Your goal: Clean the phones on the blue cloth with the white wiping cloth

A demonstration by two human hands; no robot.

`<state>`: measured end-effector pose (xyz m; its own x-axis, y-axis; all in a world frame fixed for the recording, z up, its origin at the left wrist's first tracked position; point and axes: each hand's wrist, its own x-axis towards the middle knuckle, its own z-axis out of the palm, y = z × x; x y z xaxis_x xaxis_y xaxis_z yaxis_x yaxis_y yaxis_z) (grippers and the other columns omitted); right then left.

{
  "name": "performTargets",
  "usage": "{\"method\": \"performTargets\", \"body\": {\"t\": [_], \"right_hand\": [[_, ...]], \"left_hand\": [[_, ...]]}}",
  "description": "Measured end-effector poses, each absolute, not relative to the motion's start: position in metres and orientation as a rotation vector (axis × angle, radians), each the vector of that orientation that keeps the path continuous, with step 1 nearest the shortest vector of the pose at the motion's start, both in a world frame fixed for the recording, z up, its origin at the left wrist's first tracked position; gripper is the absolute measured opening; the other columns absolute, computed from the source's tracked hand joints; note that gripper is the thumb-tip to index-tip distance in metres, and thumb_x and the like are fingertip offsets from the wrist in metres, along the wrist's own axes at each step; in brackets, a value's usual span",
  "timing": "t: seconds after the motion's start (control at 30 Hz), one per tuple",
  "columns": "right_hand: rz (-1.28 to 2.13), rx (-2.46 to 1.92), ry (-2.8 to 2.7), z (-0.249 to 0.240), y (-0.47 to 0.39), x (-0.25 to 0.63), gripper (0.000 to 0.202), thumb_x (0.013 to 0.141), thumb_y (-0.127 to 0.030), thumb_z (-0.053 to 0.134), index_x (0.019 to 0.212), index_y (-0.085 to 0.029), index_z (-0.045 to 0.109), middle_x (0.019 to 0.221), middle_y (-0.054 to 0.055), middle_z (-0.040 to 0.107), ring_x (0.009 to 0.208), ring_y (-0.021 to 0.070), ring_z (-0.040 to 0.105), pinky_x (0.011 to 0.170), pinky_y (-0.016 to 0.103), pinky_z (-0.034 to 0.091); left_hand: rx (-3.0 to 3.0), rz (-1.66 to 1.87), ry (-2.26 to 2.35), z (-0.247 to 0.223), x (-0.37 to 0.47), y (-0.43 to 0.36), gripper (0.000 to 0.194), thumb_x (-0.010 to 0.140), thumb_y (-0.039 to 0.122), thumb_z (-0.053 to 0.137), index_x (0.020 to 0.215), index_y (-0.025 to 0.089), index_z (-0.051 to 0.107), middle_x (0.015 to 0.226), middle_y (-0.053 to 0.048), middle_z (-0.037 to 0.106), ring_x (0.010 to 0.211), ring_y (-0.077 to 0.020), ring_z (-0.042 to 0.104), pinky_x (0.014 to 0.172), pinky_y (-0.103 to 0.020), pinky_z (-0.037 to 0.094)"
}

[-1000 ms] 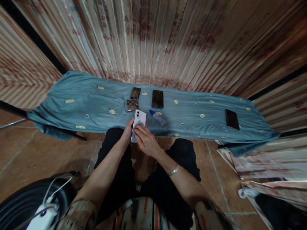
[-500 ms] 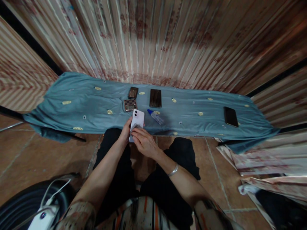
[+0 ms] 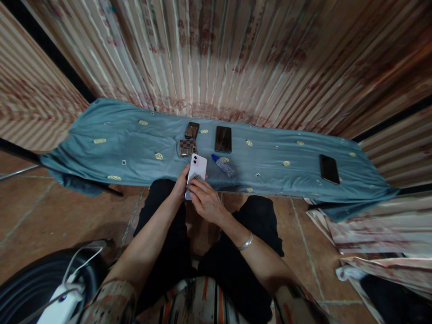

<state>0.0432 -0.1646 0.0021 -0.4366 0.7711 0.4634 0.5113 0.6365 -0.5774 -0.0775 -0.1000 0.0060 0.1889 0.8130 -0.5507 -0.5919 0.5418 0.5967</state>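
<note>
A pale lilac phone (image 3: pixel 200 165), back side up with two camera lenses, is held at the near edge of the cloth-covered bench. My left hand (image 3: pixel 180 185) grips it along its left side, fingers wrapped underneath. Across the lower back of the phone, my right hand (image 3: pixel 205 198) has its fingers bent and pressed together over a small greyish thing I cannot make out. Just beyond the phone lies a checkered makeup palette (image 3: pixel 187 147). To the right, a clear bottle with a blue cap (image 3: pixel 223 166) rests on its side.
The bench wears a teal cloth (image 3: pixel 135 146). On it lie a small dark case (image 3: pixel 192 130), a black phone (image 3: pixel 223 139) and another dark phone (image 3: pixel 329 169) far right. A pleated curtain (image 3: pixel 209 58) hangs behind. A white power strip (image 3: pixel 62 301) with cables sits low left.
The whole view has shifted slightly, so the bench and its items appear a little further right. Both hands keep their hold, with the right still on the phone's back.
</note>
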Motion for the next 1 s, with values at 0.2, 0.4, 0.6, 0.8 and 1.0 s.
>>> {"method": "performTargets", "body": {"t": [0.2, 0.4, 0.6, 0.8, 1.0], "right_hand": [[0.516, -0.958, -2.137, 0.004, -0.167, 0.043, 0.035, 0.102, -0.021, 0.042, 0.129, -0.019, 0.065, 0.129, 0.011, 0.069, 0.123, 0.0229, 0.063, 0.111, 0.042, 0.051], [0.524, -1.026, -2.093, 0.001, -0.16, 0.046, 0.038, 0.102, -0.024, 0.041, 0.136, -0.018, 0.059, 0.138, 0.014, 0.064, 0.133, 0.0241, 0.057, 0.116, 0.044, 0.046], [0.438, -1.022, -2.12, -0.009, -0.16, 0.041, 0.04, 0.101, -0.021, 0.042, 0.135, -0.014, 0.06, 0.145, 0.015, 0.058, 0.144, 0.0255, 0.046, 0.122, 0.047, 0.04], [0.422, -0.971, -2.196, -0.013, -0.169, 0.033, 0.049, 0.099, -0.02, 0.044, 0.148, -0.013, 0.048, 0.153, 0.016, 0.05, 0.152, 0.0263, 0.033, 0.124, 0.052, 0.036], [0.34, -0.955, -2.289, -0.01, -0.178, 0.028, 0.051, 0.1, -0.018, 0.043, 0.15, -0.01, 0.045, 0.154, 0.017, 0.049, 0.152, 0.0267, 0.034, 0.124, 0.05, 0.037]], "left_hand": [[0.306, 1.034, 0.971, 0.008, -0.079, -0.099, 0.055, 0.102, 0.043, 0.034, 0.117, 0.008, 0.073, 0.075, -0.01, 0.077, 0.073, -0.0222, 0.075, 0.07, -0.029, 0.06], [0.259, 1.035, 0.931, 0.017, -0.073, -0.101, 0.059, 0.102, 0.042, 0.029, 0.128, 0.006, 0.067, 0.086, -0.012, 0.079, 0.08, -0.0241, 0.076, 0.079, -0.033, 0.061], [0.217, 1.054, 0.898, 0.016, -0.076, -0.099, 0.061, 0.102, 0.043, 0.026, 0.131, 0.006, 0.065, 0.088, -0.014, 0.079, 0.081, -0.0237, 0.076, 0.08, -0.033, 0.06], [0.199, 1.075, 0.863, 0.013, -0.083, -0.097, 0.067, 0.099, 0.052, 0.03, 0.133, 0.005, 0.063, 0.096, -0.017, 0.078, 0.084, -0.0279, 0.075, 0.083, -0.04, 0.06], [0.156, 1.11, 0.884, 0.013, -0.092, -0.093, 0.066, 0.099, 0.05, 0.033, 0.137, 0.003, 0.059, 0.087, -0.014, 0.078, 0.078, -0.0249, 0.074, 0.079, -0.035, 0.059]]}}
